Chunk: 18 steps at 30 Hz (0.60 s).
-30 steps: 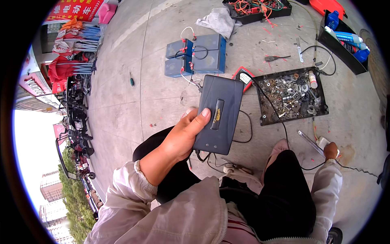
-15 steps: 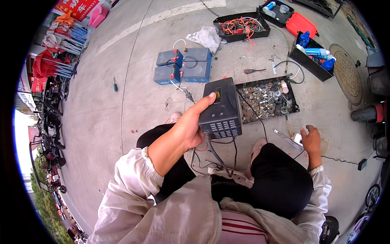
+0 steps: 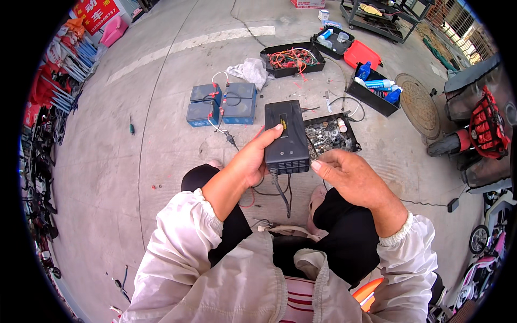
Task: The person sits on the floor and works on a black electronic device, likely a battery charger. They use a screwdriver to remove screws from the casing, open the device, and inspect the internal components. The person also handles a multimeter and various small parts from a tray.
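My left hand grips a black box-shaped charger with a slotted end, its thumb on top beside a small yellow label. A thick black cord hangs from the charger's near end. Close by the charger's lower right corner is my right hand, thumb and fingers drawn together; what they may hold is hidden. Beyond the charger lies a black tray of nuts, bolts and washers. Several blue batteries, wired together, stand to the left, with a black plug on their lead.
Farther off are a black case of tangled red wires, a grey rag and a black bin with blue bottles and tubes. A screwdriver lies left. A manhole cover and parked vehicles are at the right.
My right hand has come up and left from beside a white socket on the ground to the charger. The charger now lies flatter in my left hand. The view has shifted.
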Tool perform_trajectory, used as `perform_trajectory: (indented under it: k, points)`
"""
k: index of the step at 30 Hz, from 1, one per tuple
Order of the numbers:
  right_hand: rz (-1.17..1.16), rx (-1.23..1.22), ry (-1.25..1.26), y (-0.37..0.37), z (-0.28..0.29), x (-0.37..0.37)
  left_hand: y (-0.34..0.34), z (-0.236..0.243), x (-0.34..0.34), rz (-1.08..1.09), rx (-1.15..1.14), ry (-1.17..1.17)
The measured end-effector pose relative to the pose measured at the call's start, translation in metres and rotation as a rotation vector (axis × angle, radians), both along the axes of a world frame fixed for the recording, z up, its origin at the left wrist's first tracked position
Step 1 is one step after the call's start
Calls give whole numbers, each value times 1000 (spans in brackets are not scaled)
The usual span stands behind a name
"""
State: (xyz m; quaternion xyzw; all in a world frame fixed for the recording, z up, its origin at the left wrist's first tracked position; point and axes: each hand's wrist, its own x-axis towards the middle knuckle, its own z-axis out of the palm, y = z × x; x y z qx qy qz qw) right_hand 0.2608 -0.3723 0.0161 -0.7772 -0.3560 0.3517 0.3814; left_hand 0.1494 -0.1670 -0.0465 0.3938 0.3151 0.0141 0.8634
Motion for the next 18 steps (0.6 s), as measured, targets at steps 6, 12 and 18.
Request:
perform_trajectory:
  k: [6, 12, 18]
  points:
    - [-265, -8, 174, 16, -16, 18, 10, 11, -13, -22, 322, -181]
    - [-168, 326, 326, 27, -14, 9, 11, 6, -24, -104, 148, -406]
    - [-143, 436, 314, 28, -9, 3, 8, 0, -23, -160, -219, -442]
